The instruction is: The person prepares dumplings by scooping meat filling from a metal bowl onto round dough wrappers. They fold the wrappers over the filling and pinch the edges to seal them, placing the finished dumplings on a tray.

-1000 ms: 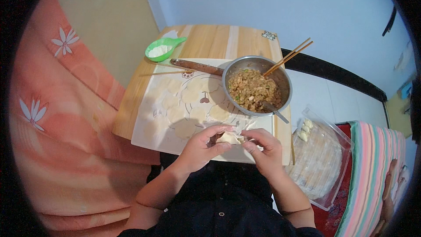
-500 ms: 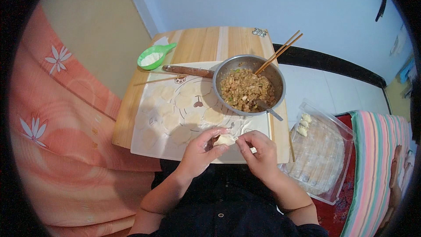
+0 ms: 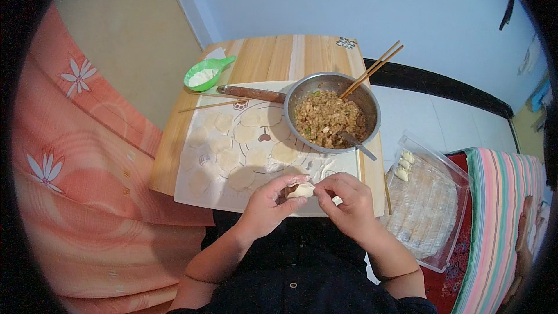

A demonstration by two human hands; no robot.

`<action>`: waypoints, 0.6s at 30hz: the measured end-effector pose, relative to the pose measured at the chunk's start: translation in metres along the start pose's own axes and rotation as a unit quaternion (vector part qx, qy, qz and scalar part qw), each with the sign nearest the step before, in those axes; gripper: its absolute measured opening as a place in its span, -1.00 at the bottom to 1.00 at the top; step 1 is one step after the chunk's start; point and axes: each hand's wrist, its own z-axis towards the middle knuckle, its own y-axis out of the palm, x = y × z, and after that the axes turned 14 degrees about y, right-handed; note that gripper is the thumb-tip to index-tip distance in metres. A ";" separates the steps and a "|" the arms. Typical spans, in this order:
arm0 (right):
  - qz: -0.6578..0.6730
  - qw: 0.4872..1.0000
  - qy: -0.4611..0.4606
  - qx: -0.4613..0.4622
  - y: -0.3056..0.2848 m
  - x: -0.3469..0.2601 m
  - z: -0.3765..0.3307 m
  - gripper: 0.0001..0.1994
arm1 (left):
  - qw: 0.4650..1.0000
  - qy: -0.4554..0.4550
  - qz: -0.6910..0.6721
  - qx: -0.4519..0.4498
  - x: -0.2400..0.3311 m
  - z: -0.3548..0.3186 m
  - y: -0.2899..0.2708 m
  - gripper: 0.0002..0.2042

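Observation:
A half-folded dumpling (image 3: 300,191) rests in my left hand (image 3: 270,199), its thumb and fingers curled round it. At the dumpling's right end, my right hand (image 3: 347,200) pinches the dough edge, fingers bent in. A small white piece (image 3: 337,200) shows against my right hand; what it is I cannot tell. Both hands are over the near edge of a white dough mat (image 3: 189,200). Several round dumpling wrappers (image 3: 241,178) lie flat on the mat beyond my left hand. Farther back stands a metal bowl (image 3: 378,110) of minced filling (image 3: 328,116), with chopsticks (image 3: 381,64) and a spoon (image 3: 357,144) in it.
A rolling pin (image 3: 253,93) and thin sticks (image 3: 212,105) lie left of the bowl. A green scoop (image 3: 200,87) holds white flour at the wooden table's (image 3: 261,52) back left. To the right, a clear plastic box (image 3: 465,197) holds a few finished dumplings (image 3: 404,166). An orange curtain-like cloth (image 3: 87,197) hangs left.
The dumpling and both hands have shifted slightly right in the picture, as has the whole view. My fingers have moved a little along the dough edge; the grip stays the same.

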 end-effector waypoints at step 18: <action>-0.041 0.998 -0.048 0.011 -0.006 0.001 -0.006 -0.85 | 0.985 0.068 0.151 -0.053 0.013 -0.004 0.004 -0.59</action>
